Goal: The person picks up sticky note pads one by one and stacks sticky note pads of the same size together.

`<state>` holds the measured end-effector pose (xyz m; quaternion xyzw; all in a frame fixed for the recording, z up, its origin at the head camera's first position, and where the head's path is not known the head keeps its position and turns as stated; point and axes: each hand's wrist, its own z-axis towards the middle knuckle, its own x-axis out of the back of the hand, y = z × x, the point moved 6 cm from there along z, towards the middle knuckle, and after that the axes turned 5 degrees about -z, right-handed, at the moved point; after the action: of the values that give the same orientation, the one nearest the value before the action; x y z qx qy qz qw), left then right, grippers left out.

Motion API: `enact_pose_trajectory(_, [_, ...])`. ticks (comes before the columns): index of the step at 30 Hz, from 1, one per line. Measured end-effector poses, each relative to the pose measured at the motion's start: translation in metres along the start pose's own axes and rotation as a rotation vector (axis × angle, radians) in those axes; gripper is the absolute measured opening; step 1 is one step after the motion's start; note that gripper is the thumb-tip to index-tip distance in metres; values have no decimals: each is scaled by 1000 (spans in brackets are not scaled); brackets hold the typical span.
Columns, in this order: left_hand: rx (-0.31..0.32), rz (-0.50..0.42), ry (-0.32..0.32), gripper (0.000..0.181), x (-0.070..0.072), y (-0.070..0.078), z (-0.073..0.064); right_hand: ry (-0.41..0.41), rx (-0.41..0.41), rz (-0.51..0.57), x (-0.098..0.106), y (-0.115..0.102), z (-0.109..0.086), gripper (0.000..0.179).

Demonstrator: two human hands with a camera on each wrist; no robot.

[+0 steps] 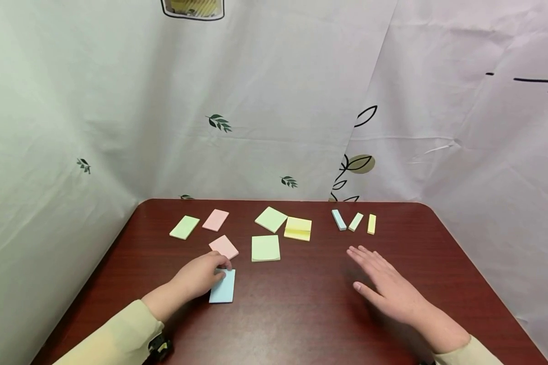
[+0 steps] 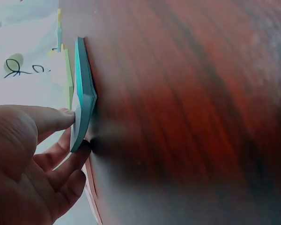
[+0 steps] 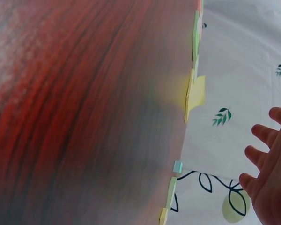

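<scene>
A blue sticky note pad point(image 1: 222, 288) lies on the dark red table, and my left hand point(image 1: 200, 274) pinches its far left part between thumb and fingers. In the left wrist view the thumb presses on top of the blue pad point(image 2: 83, 93) while fingertips sit under its edge. Just beyond that hand is a pink pad point(image 1: 225, 247), partly behind the fingers. My right hand point(image 1: 390, 289) hovers over the right side of the table with fingers straight, holding nothing. Nearest to it are three narrow strip pads: blue point(image 1: 339, 220), pale green point(image 1: 355, 222) and yellow point(image 1: 371, 224).
Farther back on the left are a green pad point(image 1: 184, 227) and a pink pad point(image 1: 215, 220). Two square green pads point(image 1: 266, 248) and a yellow pad point(image 1: 298, 228) with a lifted sheet lie mid-table. White patterned cloth point(image 1: 265, 101) hangs behind and beside the table point(image 1: 301, 314).
</scene>
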<state>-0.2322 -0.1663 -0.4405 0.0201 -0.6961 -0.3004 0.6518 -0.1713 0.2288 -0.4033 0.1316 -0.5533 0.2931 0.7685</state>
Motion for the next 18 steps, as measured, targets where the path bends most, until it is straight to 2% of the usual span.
enact_pose_trajectory(7, [-3, 48, 28, 18, -1, 2, 0, -3, -4, -2, 0, -1, 0, 73])
enact_pose_trajectory(18, [-17, 72, 21, 15, -1, 5, -1, 0, 6, 2, -1, -2, 2, 74])
